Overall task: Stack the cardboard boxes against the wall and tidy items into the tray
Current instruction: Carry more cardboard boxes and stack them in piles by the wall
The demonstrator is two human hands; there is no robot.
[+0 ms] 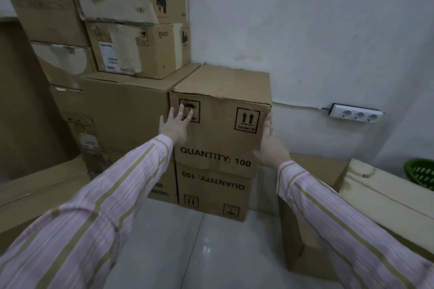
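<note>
A cardboard box printed "QUANTITY: 100" (pixel 223 129) sits on top of a matching box turned upside down (pixel 213 191), both close to the white wall. My left hand (pixel 175 124) lies flat with fingers spread on the upper box's front face near its left edge. My right hand (pixel 270 143) presses flat against the box's right front corner. Both arms wear pink striped sleeves. Neither hand wraps around anything.
A tall pile of worn cardboard boxes (pixel 131 47) rises at the left against the wall. More boxes (pixel 312 230) stand on the tiled floor at the right, with a green basket (pixel 420 173) behind them. A white power strip (pixel 355 114) hangs on the wall.
</note>
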